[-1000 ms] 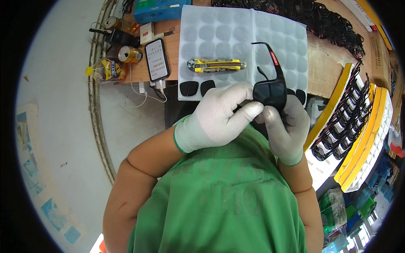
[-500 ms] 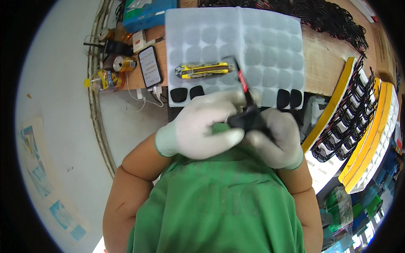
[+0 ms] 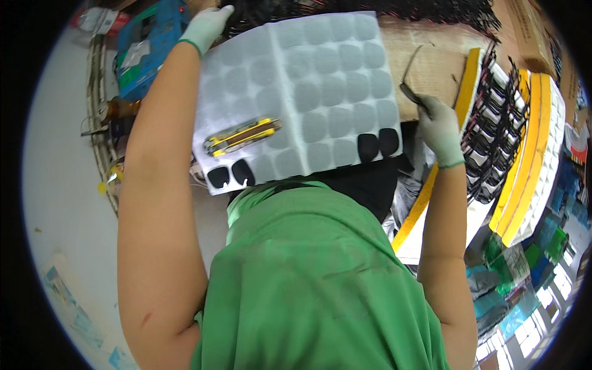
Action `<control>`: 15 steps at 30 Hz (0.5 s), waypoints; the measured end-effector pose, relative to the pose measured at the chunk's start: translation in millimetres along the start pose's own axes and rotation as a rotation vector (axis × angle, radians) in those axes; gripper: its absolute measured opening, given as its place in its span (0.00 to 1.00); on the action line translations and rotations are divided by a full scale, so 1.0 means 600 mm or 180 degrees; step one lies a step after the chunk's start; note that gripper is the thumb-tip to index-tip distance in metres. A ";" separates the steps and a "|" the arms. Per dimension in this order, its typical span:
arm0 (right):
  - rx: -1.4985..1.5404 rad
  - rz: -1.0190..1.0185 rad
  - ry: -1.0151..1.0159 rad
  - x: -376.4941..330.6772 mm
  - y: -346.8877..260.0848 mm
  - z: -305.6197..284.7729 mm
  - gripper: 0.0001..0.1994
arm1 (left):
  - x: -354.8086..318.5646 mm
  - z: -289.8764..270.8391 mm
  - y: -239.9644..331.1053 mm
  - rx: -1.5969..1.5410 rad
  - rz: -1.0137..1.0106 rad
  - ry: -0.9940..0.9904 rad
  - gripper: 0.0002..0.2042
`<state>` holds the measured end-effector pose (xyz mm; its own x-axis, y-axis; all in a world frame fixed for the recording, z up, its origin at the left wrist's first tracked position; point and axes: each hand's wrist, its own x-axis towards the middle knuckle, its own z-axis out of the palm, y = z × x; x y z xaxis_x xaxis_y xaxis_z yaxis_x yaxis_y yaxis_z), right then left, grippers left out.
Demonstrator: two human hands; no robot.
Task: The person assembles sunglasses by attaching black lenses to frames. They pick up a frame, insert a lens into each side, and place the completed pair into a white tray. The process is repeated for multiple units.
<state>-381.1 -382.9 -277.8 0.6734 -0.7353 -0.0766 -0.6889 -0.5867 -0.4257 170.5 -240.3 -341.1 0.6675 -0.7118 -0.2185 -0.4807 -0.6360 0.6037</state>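
My gloved left hand [image 3: 208,28] reaches past the far left corner of a pale sheet, at the edge of a pile of black cables [image 3: 345,7]. Its fingertips are partly lost against the dark cables, so whether they grip any is unclear. At the right, my gloved right hand [image 3: 439,132] is closed on a black cabled part [image 3: 409,94], whose thin lead sticks up and away. Between the hands lies the sheet of rounded grey pads [image 3: 338,92]. A yellow utility knife [image 3: 243,137] rests on it. Black rounded pads [image 3: 368,148] show along its near edge.
White trays with yellow edges [image 3: 524,160] stand at the right, one strung with black cabled parts [image 3: 484,148]. A blue box [image 3: 151,52] sits at the far left. Bare wooden tabletop [image 3: 425,37] shows right of the sheet. A cardboard box [image 3: 531,37] stands far right.
My hands have parted from in front of my chest. The left has gone far forward to the cables; the right has moved right with the black part. The view has shifted.
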 end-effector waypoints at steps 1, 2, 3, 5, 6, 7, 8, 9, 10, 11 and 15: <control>-0.0088 0.0100 -0.0214 0.003 0.016 0.009 0.14 | 0.004 0.002 0.015 -0.0125 -0.0104 -0.0171 0.34; -0.0148 0.0175 -0.0431 0.005 0.025 0.021 0.14 | 0.001 0.001 0.028 -0.0227 -0.0226 -0.0318 0.34; -0.0224 0.0149 -0.0495 0.005 0.037 0.031 0.14 | -0.013 -0.003 0.053 0.0557 0.0168 -0.0204 0.31; -0.0313 0.0075 -0.0491 0.006 0.020 0.039 0.16 | -0.052 -0.016 0.068 0.0841 0.0170 0.0078 0.30; -0.0281 0.0085 -0.0205 0.002 0.004 0.037 0.16 | -0.063 -0.019 0.068 0.0689 -0.0010 0.0070 0.29; -0.0250 0.0098 0.0083 -0.008 -0.011 0.034 0.16 | -0.071 -0.022 0.070 0.0538 -0.0185 0.0060 0.27; -0.0218 0.0089 0.0400 -0.013 -0.029 0.027 0.16 | -0.072 -0.031 0.075 0.0384 -0.0348 0.0082 0.26; 0.0198 0.0251 0.0342 -0.024 -0.053 0.014 0.15 | -0.069 -0.046 0.068 -0.0010 -0.0539 -0.0118 0.22; 0.0504 0.0514 0.0066 -0.036 -0.082 -0.005 0.17 | -0.064 -0.061 0.055 -0.0409 -0.0715 -0.0325 0.18; 0.0446 0.0567 -0.0071 -0.054 -0.108 -0.020 0.19 | -0.057 -0.065 0.050 -0.0811 -0.0869 -0.0573 0.15; 0.0079 0.0661 -0.0436 -0.101 -0.149 -0.019 0.23 | -0.058 -0.062 0.063 -0.2771 -0.0665 0.0451 0.08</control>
<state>-363.2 -289.7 -224.8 0.5493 -0.7853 -0.2856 -0.8107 -0.4180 -0.4099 150.3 -228.2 -282.1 0.7842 -0.5272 -0.3271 0.2197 -0.2571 0.9411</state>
